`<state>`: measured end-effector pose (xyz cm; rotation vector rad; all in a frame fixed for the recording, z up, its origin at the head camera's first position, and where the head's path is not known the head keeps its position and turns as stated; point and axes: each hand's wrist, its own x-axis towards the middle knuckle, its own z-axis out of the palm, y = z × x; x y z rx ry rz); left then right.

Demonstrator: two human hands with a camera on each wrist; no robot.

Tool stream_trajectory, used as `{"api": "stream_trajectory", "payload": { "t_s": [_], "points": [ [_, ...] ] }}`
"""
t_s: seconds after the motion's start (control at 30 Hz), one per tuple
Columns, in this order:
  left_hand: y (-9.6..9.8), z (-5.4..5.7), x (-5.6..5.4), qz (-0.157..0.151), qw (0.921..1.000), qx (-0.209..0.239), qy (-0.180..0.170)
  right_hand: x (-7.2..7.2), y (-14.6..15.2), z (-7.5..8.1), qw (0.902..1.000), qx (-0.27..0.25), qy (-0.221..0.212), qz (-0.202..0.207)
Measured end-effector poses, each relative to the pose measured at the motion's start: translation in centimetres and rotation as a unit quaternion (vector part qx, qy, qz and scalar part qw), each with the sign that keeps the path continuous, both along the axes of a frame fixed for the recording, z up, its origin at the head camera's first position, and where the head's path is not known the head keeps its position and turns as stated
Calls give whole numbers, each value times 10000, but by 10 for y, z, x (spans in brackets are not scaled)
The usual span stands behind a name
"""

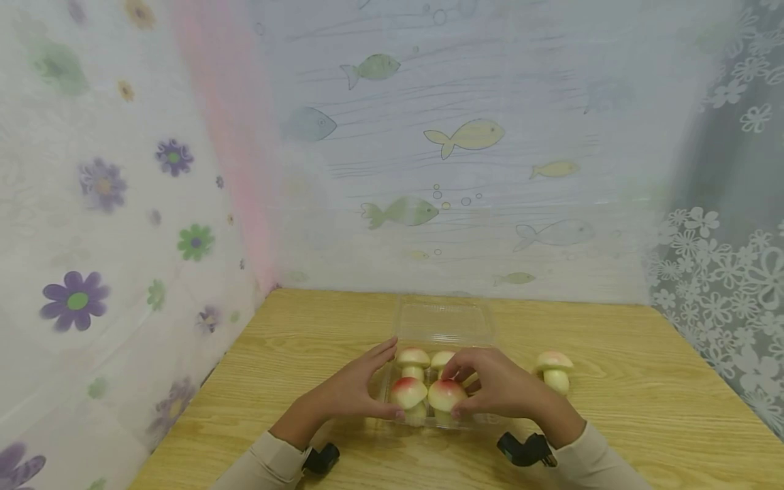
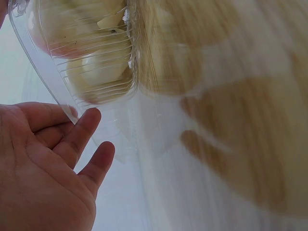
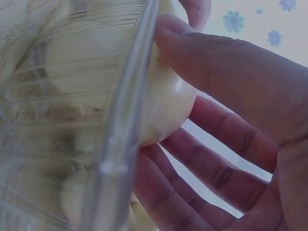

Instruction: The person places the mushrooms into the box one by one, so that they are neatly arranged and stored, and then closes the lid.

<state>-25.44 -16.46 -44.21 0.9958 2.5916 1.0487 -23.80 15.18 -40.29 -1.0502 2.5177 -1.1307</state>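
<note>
The right grip pinches a red-topped mushroom in a clear box (left grip spread against it).

The box is glossy ribbed plastic, the mushroom shapes smooth and shiny, the table wood-grained.

On the side nearer the left edge of the yellow wood-grain table, the person wears a plain, pale beige long sleeve, lightly creased, its cuff ending at the wrist of a bare left hand. By that cuff shows a small, black, blocky wrist-worn device. Toward the table's right edge, a matching pale beige right sleeve meets a bare right hand; its black, angular, bent wrist-worn housing has a small brownish part, details indistinct.
</note>
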Motion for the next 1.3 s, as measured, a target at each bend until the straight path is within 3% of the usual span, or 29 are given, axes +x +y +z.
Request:
{"api": "stream_trajectory", "payload": {
  "t_s": [0.77,1.3],
  "points": [
    [-1,-4,-3,-23,10000,-22,61,1,7,6,9995,103,262,-167],
    [-1,-4,-3,11,9999,-83,85,-2,25,15,9974,113,454,-546]
  ]
}}
